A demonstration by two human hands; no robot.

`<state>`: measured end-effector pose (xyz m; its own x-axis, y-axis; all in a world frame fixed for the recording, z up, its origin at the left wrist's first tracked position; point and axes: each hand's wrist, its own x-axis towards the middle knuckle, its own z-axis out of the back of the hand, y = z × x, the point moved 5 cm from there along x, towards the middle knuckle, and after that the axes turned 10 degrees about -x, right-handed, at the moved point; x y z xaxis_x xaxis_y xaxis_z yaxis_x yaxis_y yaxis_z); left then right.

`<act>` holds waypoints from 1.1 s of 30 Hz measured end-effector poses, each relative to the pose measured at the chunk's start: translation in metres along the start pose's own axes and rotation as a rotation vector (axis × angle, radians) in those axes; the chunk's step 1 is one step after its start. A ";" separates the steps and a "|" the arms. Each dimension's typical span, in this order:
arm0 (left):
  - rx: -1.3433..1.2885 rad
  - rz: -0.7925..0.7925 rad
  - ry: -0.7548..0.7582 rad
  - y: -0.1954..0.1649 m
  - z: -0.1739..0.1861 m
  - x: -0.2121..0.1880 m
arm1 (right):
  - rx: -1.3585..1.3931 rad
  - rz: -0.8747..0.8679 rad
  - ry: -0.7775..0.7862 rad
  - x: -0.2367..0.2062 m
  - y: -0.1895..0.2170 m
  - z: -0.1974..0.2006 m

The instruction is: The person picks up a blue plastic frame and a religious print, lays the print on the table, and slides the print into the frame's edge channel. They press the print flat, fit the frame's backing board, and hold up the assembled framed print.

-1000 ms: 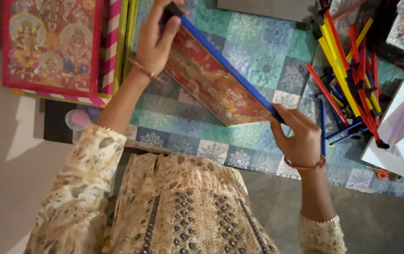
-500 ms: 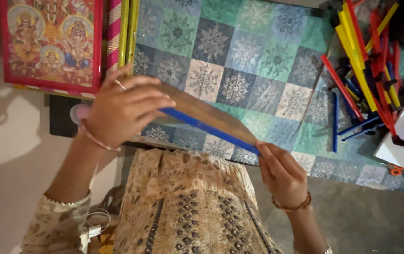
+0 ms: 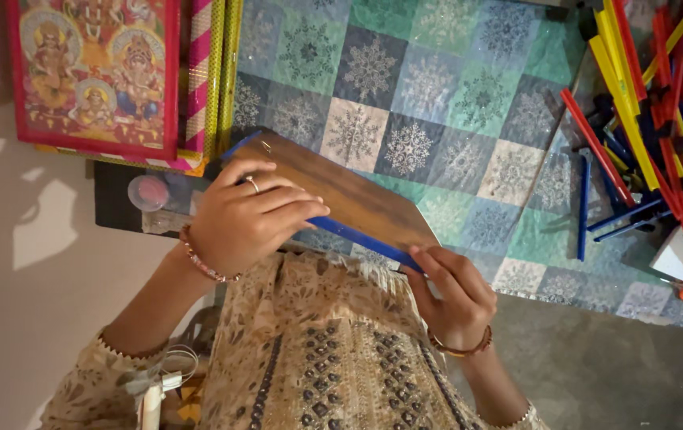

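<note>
I see the left hand (image 3: pixel 250 219) w/ fingers wrapped over the blue-edged framed board (image 3: pixel 333 199), right hand (image 3: pixel 453 291) pinching its lower corner. It's held brown back up, above the patterned cloth (image 3: pixel 437 95). Framing looks done; loose sticks (image 3: pixel 636 111) lie unused.

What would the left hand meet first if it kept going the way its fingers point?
The left hand already grips the brown board with the blue edge, fingers pointing right. Carried on, it would probably reach the right hand holding the board's lower corner, though depth is unclear.
</note>
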<state>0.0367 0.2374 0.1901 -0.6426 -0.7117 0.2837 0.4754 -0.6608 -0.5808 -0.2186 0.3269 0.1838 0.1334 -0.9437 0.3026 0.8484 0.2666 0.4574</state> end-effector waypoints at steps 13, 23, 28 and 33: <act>0.002 0.004 -0.004 -0.001 -0.010 0.012 | -0.001 -0.080 0.030 0.011 0.002 0.004; 0.022 -0.037 -0.024 -0.003 -0.015 0.011 | -0.031 -0.118 0.006 0.014 0.002 0.003; 0.107 -0.108 -0.082 0.000 -0.019 0.016 | -0.053 -0.133 -0.022 0.009 -0.009 0.000; 0.189 -0.153 -0.104 0.005 -0.022 0.030 | 0.047 -0.106 -0.188 -0.002 -0.033 -0.012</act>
<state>0.0060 0.2182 0.1789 -0.6552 -0.6145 0.4393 0.4877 -0.7883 -0.3752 -0.2405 0.3177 0.1585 -0.0571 -0.9150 0.3994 0.8270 0.1808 0.5324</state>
